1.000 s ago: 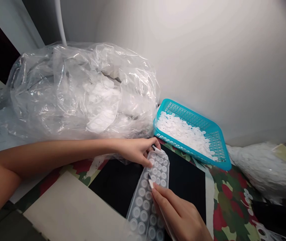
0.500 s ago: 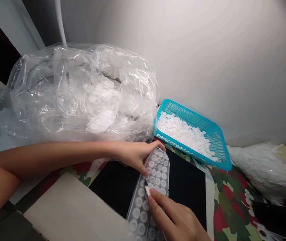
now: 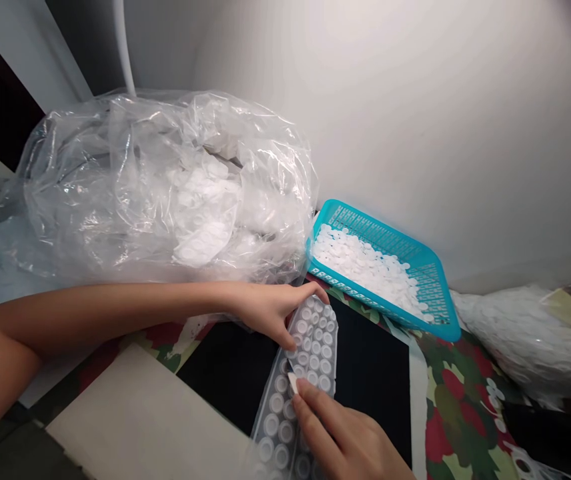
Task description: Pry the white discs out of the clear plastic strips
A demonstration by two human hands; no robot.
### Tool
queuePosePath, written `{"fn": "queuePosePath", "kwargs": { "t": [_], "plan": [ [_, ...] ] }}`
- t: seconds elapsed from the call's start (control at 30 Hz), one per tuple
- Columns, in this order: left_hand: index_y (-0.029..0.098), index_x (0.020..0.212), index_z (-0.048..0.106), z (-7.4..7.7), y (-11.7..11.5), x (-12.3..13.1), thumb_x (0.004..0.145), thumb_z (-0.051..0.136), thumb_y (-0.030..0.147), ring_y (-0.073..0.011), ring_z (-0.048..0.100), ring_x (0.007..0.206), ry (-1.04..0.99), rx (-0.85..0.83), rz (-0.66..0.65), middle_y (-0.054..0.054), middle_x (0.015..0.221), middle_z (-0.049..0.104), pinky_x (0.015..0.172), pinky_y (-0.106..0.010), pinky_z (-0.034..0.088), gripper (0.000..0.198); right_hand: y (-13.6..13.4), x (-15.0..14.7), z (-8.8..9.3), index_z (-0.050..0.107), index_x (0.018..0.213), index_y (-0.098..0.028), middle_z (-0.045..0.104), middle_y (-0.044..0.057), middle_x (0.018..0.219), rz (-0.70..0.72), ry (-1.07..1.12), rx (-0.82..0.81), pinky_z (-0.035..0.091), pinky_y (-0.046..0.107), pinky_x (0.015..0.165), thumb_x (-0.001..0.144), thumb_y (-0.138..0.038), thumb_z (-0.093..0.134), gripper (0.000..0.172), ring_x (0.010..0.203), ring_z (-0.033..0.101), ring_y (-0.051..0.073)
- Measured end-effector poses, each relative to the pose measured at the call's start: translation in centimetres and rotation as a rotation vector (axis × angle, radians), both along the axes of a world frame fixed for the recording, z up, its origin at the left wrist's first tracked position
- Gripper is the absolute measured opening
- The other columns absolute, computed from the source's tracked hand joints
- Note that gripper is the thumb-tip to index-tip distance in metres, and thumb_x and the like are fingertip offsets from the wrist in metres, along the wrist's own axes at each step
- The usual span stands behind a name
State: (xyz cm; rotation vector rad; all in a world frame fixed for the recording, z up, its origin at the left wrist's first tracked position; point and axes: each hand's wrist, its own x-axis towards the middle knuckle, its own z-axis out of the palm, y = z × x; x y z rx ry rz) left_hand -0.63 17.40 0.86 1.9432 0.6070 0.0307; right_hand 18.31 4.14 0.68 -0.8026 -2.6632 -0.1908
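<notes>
A long translucent plastic sheet (image 3: 326, 347) with rows of round raised caps lies lengthwise in front of me. Its far end is gripped by my left hand (image 3: 278, 310), thumb on the near-left side and fingers curled over the far edge. My right hand (image 3: 343, 427) pinches a small craft knife (image 3: 293, 382) with a white handle. The blade points away from me and meets the sheet among the caps, just below my left thumb. Part of the sheet is hidden under my right hand.
Beneath the sheet is a black mat (image 3: 373, 383). A turquoise basket (image 3: 445, 330) of small white discs stands behind it. A big clear plastic bag (image 3: 90, 200) fills the back left; a filled bag (image 3: 530, 333) lies right. Cardboard (image 3: 140, 413) is at the front left.
Almost nothing has shifted. The knife and my right hand have moved very slightly left, and the view has turned a touch.
</notes>
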Motion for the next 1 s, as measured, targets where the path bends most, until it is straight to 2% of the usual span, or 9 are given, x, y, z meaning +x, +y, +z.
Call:
{"fn": "queuePosePath", "kwargs": {
  "t": [0.13, 0.33, 0.53, 0.63, 0.73, 0.83, 0.93, 1.0],
  "plan": [
    [0.024, 0.133, 0.028, -0.2, 0.0, 0.0, 0.068, 0.068, 0.021, -0.0167, 0.056, 0.061, -0.011, -0.005, 0.014, 0.006, 0.064, 0.046, 0.050, -0.023, 0.039, 0.076, -0.1, -0.2, 0.1, 0.069, 0.093, -0.009, 0.074, 0.012, 0.096, 0.005, -0.040, 0.006, 0.057, 0.018, 0.063, 0.094, -0.004, 0.023, 0.046, 0.084, 0.072, 0.019],
    [0.023, 0.132, 0.028, 0.0, -0.1, 0.0, 0.068, 0.065, 0.020, -0.0168, 0.055, 0.060, -0.016, -0.011, 0.020, 0.006, 0.064, 0.046, 0.049, -0.023, 0.038, 0.074, -0.4, 0.3, -0.3, 0.067, 0.102, -0.006, 0.070, 0.017, 0.105, 0.032, -0.139, -0.024, 0.057, 0.020, 0.065, 0.100, -0.018, 0.023, 0.045, 0.090, 0.071, 0.023],
    [0.022, 0.133, 0.029, 0.1, -0.2, -0.1, 0.068, 0.065, 0.020, -0.0165, 0.054, 0.059, -0.024, -0.011, 0.025, 0.006, 0.064, 0.046, 0.047, -0.023, 0.037, 0.074, -0.3, 0.3, -0.3, 0.065, 0.104, -0.007, 0.071, 0.016, 0.104, 0.017, -0.140, -0.040, 0.056, 0.018, 0.060, 0.094, -0.005, 0.028, 0.039, 0.086, 0.072, 0.021],
    [0.021, 0.133, 0.029, 0.1, -0.2, 0.0, 0.070, 0.063, 0.017, -0.0157, 0.054, 0.059, -0.047, -0.001, 0.039, 0.005, 0.065, 0.048, 0.048, -0.022, 0.038, 0.071, -0.3, 0.4, -0.4, 0.065, 0.101, -0.006, 0.071, 0.018, 0.102, 0.015, -0.119, -0.046, 0.054, 0.018, 0.055, 0.093, -0.005, 0.028, 0.038, 0.082, 0.072, 0.021],
    [0.021, 0.132, 0.034, 0.2, -0.3, 0.0, 0.074, 0.062, 0.017, -0.0148, 0.056, 0.062, -0.050, 0.028, 0.033, 0.003, 0.069, 0.053, 0.052, -0.022, 0.041, 0.064, -0.2, 0.7, -0.7, 0.063, 0.104, -0.004, 0.069, 0.020, 0.103, 0.024, -0.071, -0.130, 0.054, 0.019, 0.055, 0.094, -0.008, 0.028, 0.037, 0.082, 0.072, 0.021],
    [0.020, 0.125, 0.047, 0.3, -0.8, -0.2, 0.078, 0.062, 0.019, -0.0136, 0.057, 0.066, -0.067, 0.087, 0.051, 0.003, 0.071, 0.055, 0.058, -0.022, 0.043, 0.050, -0.1, 1.0, -0.8, 0.062, 0.107, -0.005, 0.069, 0.018, 0.103, -0.004, 0.013, -0.246, 0.055, 0.019, 0.058, 0.096, -0.012, 0.032, 0.032, 0.084, 0.071, 0.019],
    [0.020, 0.116, 0.058, 0.5, -2.0, -0.7, 0.086, 0.056, 0.031, -0.0135, 0.058, 0.069, -0.075, 0.138, 0.109, 0.000, 0.075, 0.058, 0.062, -0.022, 0.043, 0.032, -0.3, 1.7, -0.3, 0.063, 0.106, -0.008, 0.072, 0.013, 0.093, 0.024, 0.205, -0.196, 0.057, 0.020, 0.065, 0.093, -0.013, 0.044, 0.023, 0.079, 0.071, 0.018],
    [0.020, 0.111, 0.062, 0.7, -3.0, -1.2, 0.089, 0.052, 0.036, -0.0151, 0.060, 0.076, -0.056, 0.148, 0.121, -0.003, 0.083, 0.063, 0.066, -0.024, 0.044, 0.029, -0.8, 2.5, 0.1, 0.063, 0.107, -0.013, 0.074, 0.007, 0.086, 0.027, 0.326, -0.135, 0.057, 0.018, 0.065, 0.090, -0.013, 0.051, 0.021, 0.072, 0.072, 0.016]
  ]
}}
